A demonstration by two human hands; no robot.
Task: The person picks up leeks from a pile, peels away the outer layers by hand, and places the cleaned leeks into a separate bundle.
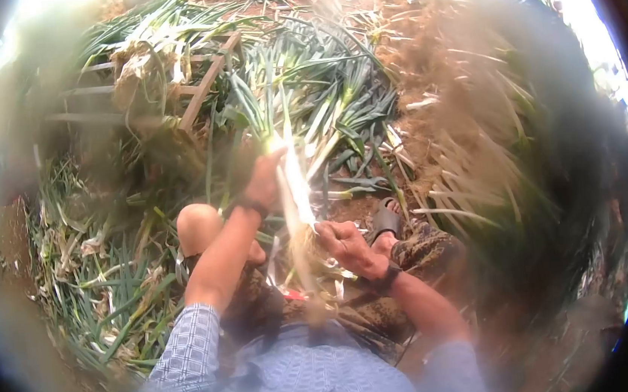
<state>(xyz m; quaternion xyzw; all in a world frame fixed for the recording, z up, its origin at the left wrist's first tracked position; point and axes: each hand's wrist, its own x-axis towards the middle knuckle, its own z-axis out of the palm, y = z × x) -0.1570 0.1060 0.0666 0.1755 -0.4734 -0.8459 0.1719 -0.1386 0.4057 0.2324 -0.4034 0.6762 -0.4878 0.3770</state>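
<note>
My left hand (266, 176) is wrapped round a green onion (296, 179), about where the white stalk turns to green leaf. The stalk is held upright in front of me, white part lowest and brightly lit. A pale tan strip hangs beside it, blurred. My right hand (349, 247) is closed at the lower, rooty end, thumb and fingers pressed together; what lies between them is hidden. Beyond my hands lies a heap of green onions (334, 96) with dark green leaves.
A wooden frame (210, 81) stands at the upper left among leaves. Discarded leaves (104, 292) cover the ground on the left. On the right lies a long row of white-stalked onions (470, 173) with tan roots. My sandalled foot (386, 219) is close by. Smears blur the view's edges.
</note>
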